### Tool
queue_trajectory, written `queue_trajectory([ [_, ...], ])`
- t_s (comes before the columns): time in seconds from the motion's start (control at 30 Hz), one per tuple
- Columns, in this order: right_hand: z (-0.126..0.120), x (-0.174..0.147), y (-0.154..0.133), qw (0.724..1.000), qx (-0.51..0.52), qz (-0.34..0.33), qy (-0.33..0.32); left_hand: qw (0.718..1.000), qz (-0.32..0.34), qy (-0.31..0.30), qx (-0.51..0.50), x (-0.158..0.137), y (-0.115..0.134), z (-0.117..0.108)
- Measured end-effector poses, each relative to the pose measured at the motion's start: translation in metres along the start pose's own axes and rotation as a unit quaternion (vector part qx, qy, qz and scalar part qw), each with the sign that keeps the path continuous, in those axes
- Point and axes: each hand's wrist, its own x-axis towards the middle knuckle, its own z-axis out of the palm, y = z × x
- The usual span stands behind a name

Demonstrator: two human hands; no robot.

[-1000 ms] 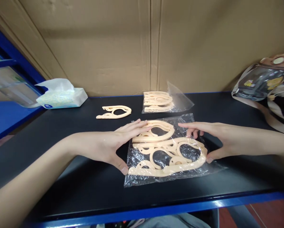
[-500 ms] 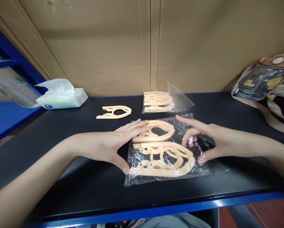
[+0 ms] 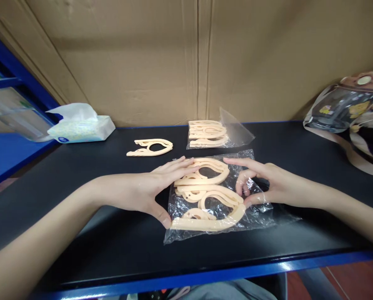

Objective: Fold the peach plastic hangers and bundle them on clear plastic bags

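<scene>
Cream folding hangers [image 3: 202, 225] lie in a clear plastic bag [image 3: 255, 221] in front of me on the dark table. My left hand [image 3: 139, 191] is spread along the bag's left side, its fingers resting on the upper hanger and its thumb at the left end of the lower one. On the other side, my right hand [image 3: 264, 181] has its index finger at the curved end of the upper hanger and its thumb touching the lower hangers' curve. Its remaining fingers are loosely bent over the plastic. Neither hand grips anything.
A loose folding hanger [image 3: 150, 147] lies behind my left hand. Another clear bag of hangers [image 3: 207, 134] is at the back. A tissue pack [image 3: 82, 128] stands back left, a clear strapped bottle [image 3: 339, 106] back right. Cardboard [image 3: 136, 62] rises behind the table.
My right hand has moved left, its thumb now against the hangers' curved ends. The lower hangers have shifted left inside the bag and overlap more. My left hand stays in place.
</scene>
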Motion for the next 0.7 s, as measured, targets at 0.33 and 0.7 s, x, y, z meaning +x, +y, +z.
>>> queue_trajectory([
  [0.33, 0.0031, 0.0027, 0.0008, 1.000, -0.006, 0.005, 0.016, 1.000, -0.003, 0.015, 0.001, 0.0013, -0.0001, 0.0016],
  [0.7, 0.0005, 0.0003, 0.0004, 0.999, -0.036, 0.000, -0.003, 0.997, 0.005, 0.047, 0.053, -0.0051, 0.0032, -0.0002],
])
